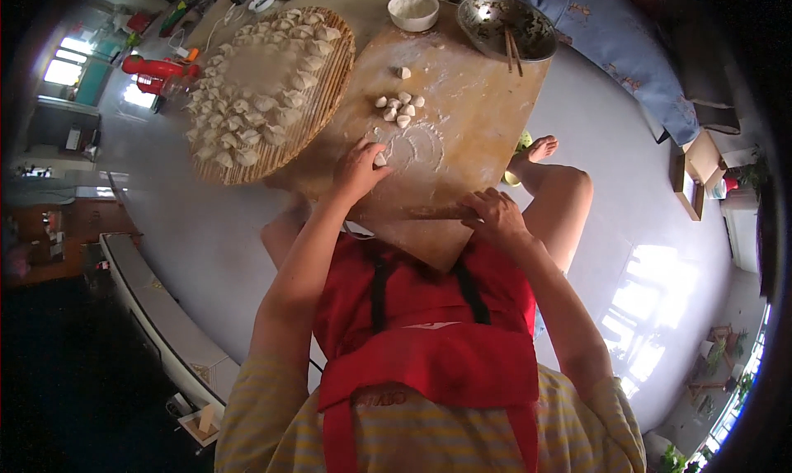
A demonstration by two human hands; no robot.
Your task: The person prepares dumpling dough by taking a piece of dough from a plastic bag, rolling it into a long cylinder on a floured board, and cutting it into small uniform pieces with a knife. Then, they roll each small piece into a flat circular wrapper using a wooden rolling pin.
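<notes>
In my left hand [359,168] a small piece of dough [380,159] is pinched between thumb and fingers, just over the floured wooden board [476,114]. My right hand [499,214] grips the right end of a thin wooden rolling pin [427,214], which lies across the near part of the board. Beyond my left hand sits a cluster of several dough pieces [399,109], with one more dough piece [404,73] apart from them. Rings of flour [421,148] mark the wood to the right of my left hand.
At the left, a round woven tray [334,95] carries many filled dumplings [247,137]. Along the board's far side stand a white bowl of flour [413,12] and a metal bowl with dark filling [506,27], chopsticks [512,51] resting in it. A red appliance [158,74] is farther left.
</notes>
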